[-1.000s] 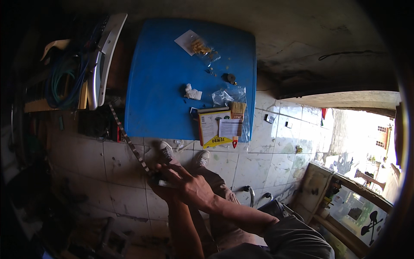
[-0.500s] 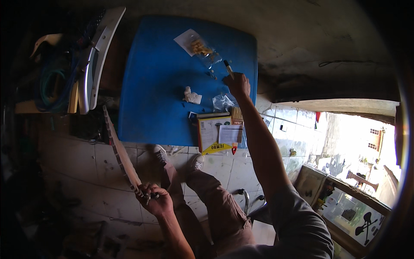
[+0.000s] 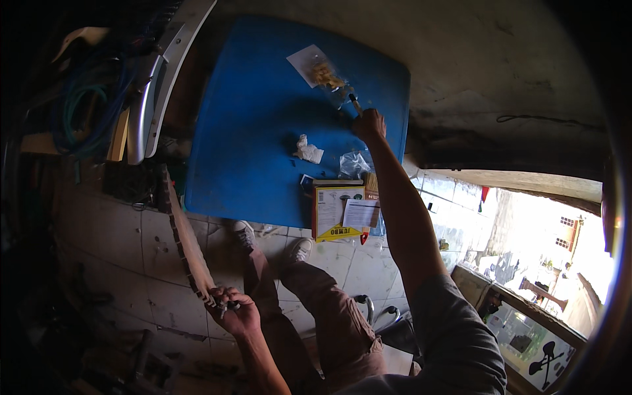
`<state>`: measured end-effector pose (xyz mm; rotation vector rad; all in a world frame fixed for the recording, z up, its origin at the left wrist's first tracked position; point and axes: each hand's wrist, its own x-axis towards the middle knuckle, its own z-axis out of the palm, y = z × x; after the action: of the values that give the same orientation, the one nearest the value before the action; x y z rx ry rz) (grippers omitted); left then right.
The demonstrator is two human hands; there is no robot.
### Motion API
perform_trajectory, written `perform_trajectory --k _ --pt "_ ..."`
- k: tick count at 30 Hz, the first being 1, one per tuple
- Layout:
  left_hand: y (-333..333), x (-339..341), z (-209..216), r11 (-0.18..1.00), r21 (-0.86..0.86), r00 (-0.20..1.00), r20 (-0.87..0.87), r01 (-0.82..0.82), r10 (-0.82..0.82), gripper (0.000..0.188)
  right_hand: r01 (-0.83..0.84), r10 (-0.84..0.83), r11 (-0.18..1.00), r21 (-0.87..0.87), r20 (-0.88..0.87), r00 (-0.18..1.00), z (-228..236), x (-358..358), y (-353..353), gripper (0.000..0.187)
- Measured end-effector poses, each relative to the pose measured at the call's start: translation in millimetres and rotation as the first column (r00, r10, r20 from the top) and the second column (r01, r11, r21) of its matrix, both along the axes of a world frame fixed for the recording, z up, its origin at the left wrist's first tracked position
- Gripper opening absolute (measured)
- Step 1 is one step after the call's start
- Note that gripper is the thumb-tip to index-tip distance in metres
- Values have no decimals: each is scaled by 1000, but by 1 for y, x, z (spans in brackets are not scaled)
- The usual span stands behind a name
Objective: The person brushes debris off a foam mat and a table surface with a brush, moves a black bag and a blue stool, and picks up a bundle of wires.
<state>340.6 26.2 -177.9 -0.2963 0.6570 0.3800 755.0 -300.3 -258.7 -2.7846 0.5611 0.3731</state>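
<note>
My left hand [image 3: 234, 311] is closed around the end of a guitar neck [image 3: 187, 243], with small metal parts showing by the fingers. Pale wood forms the neck's back, and dark segments run along its other edge; it slants up and left, beside the blue table [image 3: 263, 85]. At the table's far right, my right hand [image 3: 370, 125] is closed on a marker [image 3: 356, 104] with a pale body and dark tip end. The marker points at a clear plastic bag [image 3: 327, 77] of small tan pieces, with white paper at its edge. Whether it touches the bag, I cannot tell.
Crumpled white tissue [image 3: 308, 150] and clear plastic wrap [image 3: 354, 163] lie on the table. A yellow-edged box [image 3: 332, 214] with a paper slip [image 3: 361, 213] sits at the near edge, beside a brush [image 3: 371, 184]. Coiled hoses [image 3: 89, 108] hang left; a wall stands right.
My right hand has brought the marker nearer the plastic bag, over the small bits beside it. The whole view has shifted slightly. My left hand keeps hold of the guitar neck.
</note>
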Motion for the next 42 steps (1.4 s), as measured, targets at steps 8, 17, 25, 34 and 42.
perform_trajectory --k 8,17,25,34,42 --pt "7 -8 3 1000 27 1000 -19 -8 9 26 -138 125 974 179 84 989 -7 -3 37 30" --pt "9 -12 -7 999 25 1000 13 22 -22 26 -222 220 975 16 81 972 -10 0 49 30" --pt "1 -1 -2 999 -42 998 63 -27 29 26 -256 256 967 2 41 966 1 -8 56 29" --pt "1 -9 -8 1000 23 999 39 8 -9 25 -425 429 890 -168 -13 903 -1 -8 62 20" --pt "5 -5 -4 1000 15 999 49 -14 13 26 -597 587 785 -168 -106 802 4 -7 60 20"
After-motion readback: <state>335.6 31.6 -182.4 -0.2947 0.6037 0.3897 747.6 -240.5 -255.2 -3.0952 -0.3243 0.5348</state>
